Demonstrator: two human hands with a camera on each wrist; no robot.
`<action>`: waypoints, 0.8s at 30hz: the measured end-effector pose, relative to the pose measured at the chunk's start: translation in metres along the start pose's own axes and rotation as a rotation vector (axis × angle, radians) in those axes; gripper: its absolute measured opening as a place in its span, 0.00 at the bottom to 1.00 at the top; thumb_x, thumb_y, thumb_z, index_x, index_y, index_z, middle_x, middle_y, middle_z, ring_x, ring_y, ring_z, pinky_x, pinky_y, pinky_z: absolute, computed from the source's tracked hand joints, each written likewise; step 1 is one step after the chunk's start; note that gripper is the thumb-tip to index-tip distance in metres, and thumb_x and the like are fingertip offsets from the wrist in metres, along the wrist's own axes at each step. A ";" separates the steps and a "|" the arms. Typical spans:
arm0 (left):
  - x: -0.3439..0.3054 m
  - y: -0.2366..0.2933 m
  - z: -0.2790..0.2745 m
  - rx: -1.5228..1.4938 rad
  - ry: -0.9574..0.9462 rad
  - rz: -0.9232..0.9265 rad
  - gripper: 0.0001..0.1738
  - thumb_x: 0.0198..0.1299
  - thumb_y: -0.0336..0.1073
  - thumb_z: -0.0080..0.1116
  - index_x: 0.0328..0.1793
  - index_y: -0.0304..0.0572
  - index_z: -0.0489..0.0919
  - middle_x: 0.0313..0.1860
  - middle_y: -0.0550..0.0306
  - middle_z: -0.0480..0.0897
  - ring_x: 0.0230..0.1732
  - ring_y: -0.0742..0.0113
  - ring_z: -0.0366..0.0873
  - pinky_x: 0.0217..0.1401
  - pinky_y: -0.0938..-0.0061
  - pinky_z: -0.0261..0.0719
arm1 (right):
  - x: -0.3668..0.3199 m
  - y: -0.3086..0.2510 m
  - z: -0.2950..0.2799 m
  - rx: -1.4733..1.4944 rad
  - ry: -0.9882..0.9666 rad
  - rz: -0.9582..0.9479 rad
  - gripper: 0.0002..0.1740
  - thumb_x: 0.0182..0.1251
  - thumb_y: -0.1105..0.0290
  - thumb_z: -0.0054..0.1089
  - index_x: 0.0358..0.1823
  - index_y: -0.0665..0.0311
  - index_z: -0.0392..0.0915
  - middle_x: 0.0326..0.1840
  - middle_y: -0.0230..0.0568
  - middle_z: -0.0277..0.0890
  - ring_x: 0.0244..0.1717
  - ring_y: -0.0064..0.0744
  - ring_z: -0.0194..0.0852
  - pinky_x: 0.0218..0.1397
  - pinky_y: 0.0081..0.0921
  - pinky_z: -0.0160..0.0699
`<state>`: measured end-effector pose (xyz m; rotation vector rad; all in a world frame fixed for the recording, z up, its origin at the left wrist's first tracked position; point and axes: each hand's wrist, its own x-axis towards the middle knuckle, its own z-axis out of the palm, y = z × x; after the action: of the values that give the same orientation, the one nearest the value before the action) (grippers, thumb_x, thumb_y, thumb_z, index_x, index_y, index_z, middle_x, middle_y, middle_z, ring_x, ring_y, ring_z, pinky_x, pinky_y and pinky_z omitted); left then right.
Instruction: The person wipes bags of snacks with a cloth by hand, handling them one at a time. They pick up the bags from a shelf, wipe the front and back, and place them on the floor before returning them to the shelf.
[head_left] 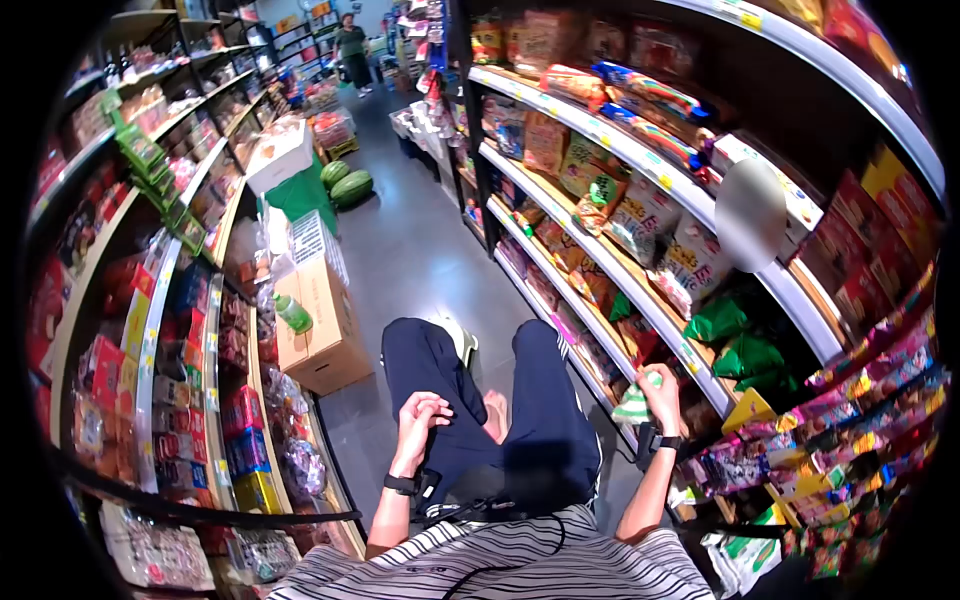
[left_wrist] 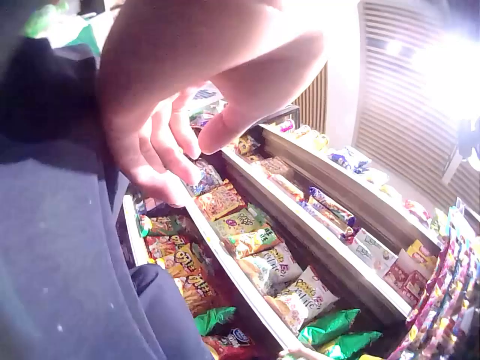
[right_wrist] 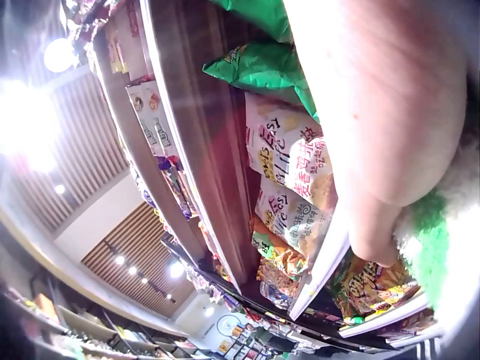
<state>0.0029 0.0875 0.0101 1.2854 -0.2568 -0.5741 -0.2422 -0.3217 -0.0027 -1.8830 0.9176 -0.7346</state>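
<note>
My right hand (head_left: 661,394) grips a green-and-white striped fuzzy cloth (head_left: 631,406) beside the lower shelf edge on the right. In the right wrist view the cloth (right_wrist: 433,244) shows soft pile under the fingers and thumb, most of it cut off by the frame. My left hand (head_left: 421,420) hangs over the left thigh, fingers loosely curled around nothing. Seen from the left wrist, that hand (left_wrist: 217,75) has bent fingers with the thumb apart from them. Closest to the right hand are green snack bags (head_left: 748,358) and white snack bags (head_left: 690,262) on the shelf.
Stocked shelves (head_left: 205,330) line the left of the aisle. A cardboard box (head_left: 325,340) with a green bottle (head_left: 292,314) on top stands there, and watermelons (head_left: 352,188) lie farther on. Hanging snack packets (head_left: 800,450) crowd the right. A person (head_left: 352,55) stands at the far end.
</note>
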 end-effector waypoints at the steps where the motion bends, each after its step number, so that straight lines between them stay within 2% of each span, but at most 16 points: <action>1: -0.001 0.005 -0.003 0.059 0.002 -0.011 0.08 0.73 0.28 0.49 0.54 0.36 0.75 0.46 0.48 0.84 0.43 0.61 0.86 0.46 0.69 0.87 | -0.014 0.000 -0.007 -0.006 0.020 0.011 0.17 0.59 0.62 0.74 0.42 0.64 0.81 0.33 0.39 0.82 0.38 0.29 0.81 0.45 0.31 0.79; 3: -0.006 0.011 -0.005 0.088 0.025 0.050 0.07 0.73 0.28 0.50 0.53 0.36 0.76 0.44 0.50 0.85 0.42 0.64 0.86 0.44 0.74 0.84 | -0.010 0.003 -0.013 -0.045 0.009 0.014 0.15 0.61 0.63 0.71 0.42 0.65 0.81 0.33 0.37 0.81 0.37 0.26 0.78 0.45 0.27 0.77; 7: -0.002 0.021 -0.027 0.180 0.075 0.161 0.07 0.74 0.29 0.51 0.53 0.36 0.76 0.43 0.53 0.85 0.42 0.68 0.85 0.47 0.74 0.83 | -0.019 -0.003 -0.009 -0.036 -0.054 0.064 0.15 0.61 0.63 0.70 0.43 0.65 0.81 0.34 0.39 0.81 0.38 0.27 0.79 0.46 0.28 0.78; 10: -0.001 0.026 -0.043 0.396 0.197 0.261 0.06 0.71 0.25 0.53 0.51 0.36 0.77 0.42 0.56 0.86 0.43 0.73 0.83 0.50 0.80 0.80 | -0.016 0.001 0.005 -0.080 -0.126 0.049 0.17 0.57 0.63 0.70 0.44 0.65 0.80 0.34 0.44 0.81 0.39 0.35 0.82 0.48 0.33 0.79; 11: -0.004 0.029 -0.051 0.489 0.223 0.227 0.10 0.67 0.27 0.59 0.53 0.38 0.77 0.44 0.54 0.84 0.47 0.65 0.81 0.55 0.73 0.78 | -0.014 0.000 0.012 -0.086 -0.134 -0.001 0.17 0.56 0.64 0.69 0.46 0.65 0.80 0.36 0.44 0.82 0.40 0.37 0.82 0.49 0.34 0.79; 12: -0.008 0.032 -0.059 0.737 0.291 0.254 0.13 0.65 0.29 0.61 0.54 0.39 0.77 0.46 0.52 0.82 0.50 0.60 0.79 0.59 0.68 0.76 | -0.008 -0.003 0.021 -0.081 -0.122 -0.058 0.16 0.57 0.66 0.68 0.47 0.64 0.80 0.37 0.42 0.82 0.40 0.33 0.81 0.48 0.32 0.78; 13: -0.012 0.032 -0.067 0.985 0.352 0.273 0.16 0.62 0.30 0.63 0.56 0.40 0.76 0.48 0.49 0.80 0.54 0.55 0.76 0.63 0.64 0.74 | -0.003 -0.017 0.028 -0.078 -0.110 -0.112 0.16 0.58 0.68 0.66 0.47 0.63 0.79 0.38 0.39 0.82 0.41 0.28 0.79 0.47 0.30 0.78; 14: -0.016 0.030 -0.076 0.954 0.384 0.214 0.22 0.58 0.32 0.66 0.59 0.41 0.75 0.53 0.44 0.75 0.59 0.46 0.70 0.68 0.57 0.68 | 0.004 -0.032 0.030 -0.064 -0.163 -0.129 0.17 0.58 0.70 0.64 0.50 0.63 0.78 0.37 0.37 0.80 0.41 0.27 0.78 0.47 0.28 0.78; 17: -0.030 0.022 -0.099 1.014 0.475 0.186 0.27 0.59 0.34 0.66 0.65 0.45 0.73 0.59 0.42 0.72 0.63 0.42 0.68 0.71 0.54 0.67 | 0.021 -0.118 0.051 0.002 -0.240 -0.205 0.18 0.57 0.76 0.57 0.51 0.63 0.79 0.40 0.34 0.80 0.43 0.26 0.78 0.50 0.26 0.77; 18: -0.034 0.021 -0.108 1.022 0.481 0.120 0.29 0.58 0.34 0.66 0.67 0.46 0.72 0.62 0.41 0.71 0.66 0.41 0.66 0.73 0.53 0.66 | 0.027 -0.144 0.062 0.025 -0.242 -0.272 0.20 0.57 0.75 0.61 0.54 0.66 0.79 0.44 0.39 0.84 0.47 0.27 0.82 0.53 0.26 0.78; 21: -0.041 0.011 -0.133 1.007 0.460 0.111 0.30 0.58 0.33 0.67 0.68 0.45 0.72 0.63 0.40 0.71 0.68 0.40 0.66 0.73 0.55 0.65 | 0.052 -0.197 0.105 0.102 -0.276 -0.364 0.19 0.57 0.78 0.57 0.52 0.65 0.81 0.47 0.41 0.84 0.53 0.31 0.82 0.60 0.27 0.76; 22: -0.037 0.013 -0.134 1.043 0.501 0.172 0.23 0.58 0.29 0.66 0.61 0.42 0.78 0.57 0.43 0.78 0.63 0.46 0.75 0.68 0.60 0.72 | 0.063 -0.211 0.123 0.079 -0.283 -0.435 0.20 0.54 0.80 0.54 0.51 0.65 0.82 0.49 0.42 0.83 0.55 0.35 0.81 0.64 0.30 0.74; 23: -0.030 0.019 -0.141 1.041 0.501 0.163 0.23 0.58 0.29 0.66 0.61 0.42 0.78 0.57 0.43 0.78 0.63 0.46 0.75 0.68 0.60 0.72 | 0.072 -0.225 0.141 0.055 -0.292 -0.500 0.22 0.52 0.82 0.51 0.49 0.65 0.82 0.51 0.43 0.83 0.57 0.39 0.80 0.68 0.32 0.72; 24: -0.016 0.030 -0.150 0.932 0.499 0.179 0.19 0.58 0.27 0.65 0.56 0.40 0.80 0.52 0.46 0.81 0.56 0.50 0.79 0.63 0.63 0.75 | 0.083 -0.241 0.164 0.081 -0.338 -0.529 0.21 0.51 0.81 0.50 0.46 0.66 0.84 0.51 0.44 0.82 0.58 0.43 0.79 0.69 0.34 0.71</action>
<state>0.0703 0.2254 -0.0013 2.2231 -0.2214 0.0759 0.0035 -0.2363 0.1534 -2.1132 0.1695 -0.7106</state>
